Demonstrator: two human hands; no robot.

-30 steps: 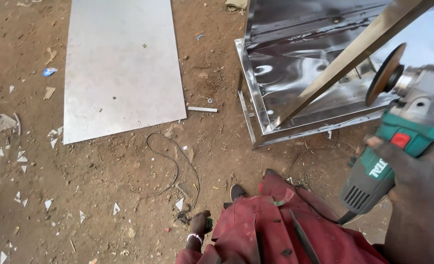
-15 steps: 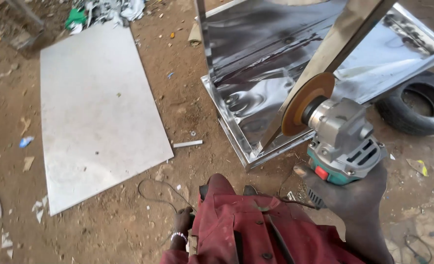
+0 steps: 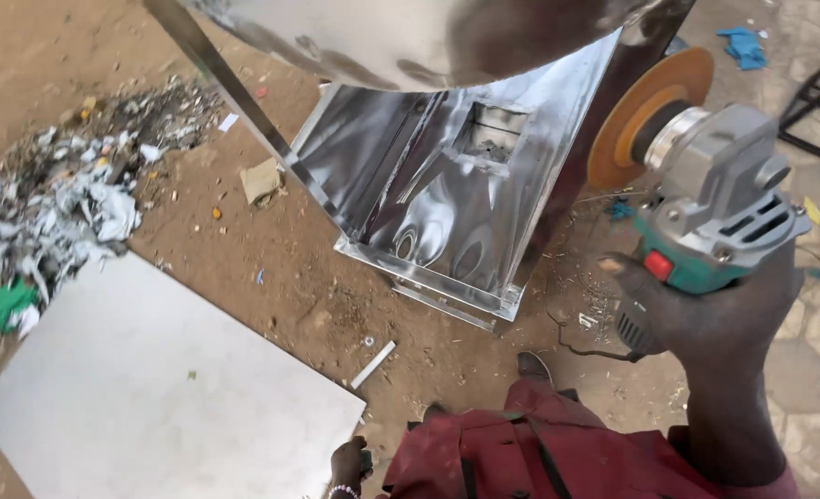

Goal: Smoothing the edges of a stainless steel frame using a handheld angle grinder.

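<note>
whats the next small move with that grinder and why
Probably bring the green and grey angle grinder down toward the shiny sheet-metal box. The right hand holds it raised, its orange disc clear of the steel, touching nothing. The left hand hangs low by the red garment, away from the disc.

A flat grey metal sheet (image 3: 160, 407) lay on the dirt ground (image 3: 77, 55). A heap of scrap and litter (image 3: 68, 194) sat beyond its far corner. A shiny open steel box frame (image 3: 447, 203) stood near the sheet, a short white tube (image 3: 374, 364) between them.
</note>
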